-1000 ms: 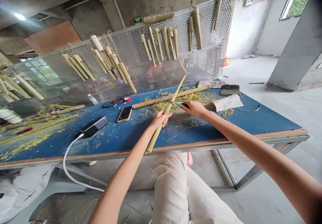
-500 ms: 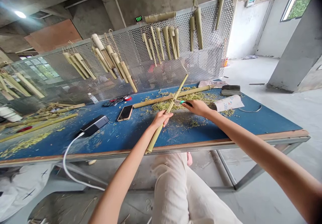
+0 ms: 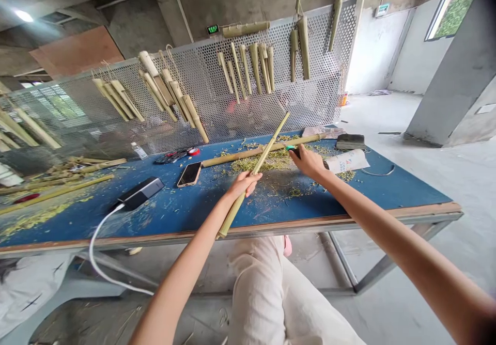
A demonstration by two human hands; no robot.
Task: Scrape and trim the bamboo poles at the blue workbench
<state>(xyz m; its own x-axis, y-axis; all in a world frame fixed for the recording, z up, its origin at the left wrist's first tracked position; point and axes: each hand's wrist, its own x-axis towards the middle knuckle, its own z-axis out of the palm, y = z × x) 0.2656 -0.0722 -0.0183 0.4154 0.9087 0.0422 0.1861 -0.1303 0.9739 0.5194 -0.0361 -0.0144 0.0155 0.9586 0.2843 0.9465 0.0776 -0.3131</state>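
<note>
My left hand [image 3: 243,184] is wrapped round the middle of a green bamboo stick [image 3: 264,157]. The stick slants over the table's front edge, its thick end near me and its thin tip pointing away. In my right hand [image 3: 308,161] is a knife [image 3: 290,149] with a black and green handle; its blade is hard to make out here. The knife is apart from the stick, a little to its right. Beneath both lie curled green shavings [image 3: 279,163] and a longer bamboo pole [image 3: 232,155] lying crosswise.
A phone [image 3: 189,173] and a black power bank [image 3: 141,192] with a white cable lie left on the blue table [image 3: 170,216]. Bamboo pieces [image 3: 194,118] hang on a perforated metal panel [image 3: 217,123]. A paper-wrapped tool [image 3: 351,161] and a dark block [image 3: 350,141] lie right.
My right hand has moved the knife right and away from the stick, where its blade was close against it. My left hand keeps its grip. The whole view has shifted slightly.
</note>
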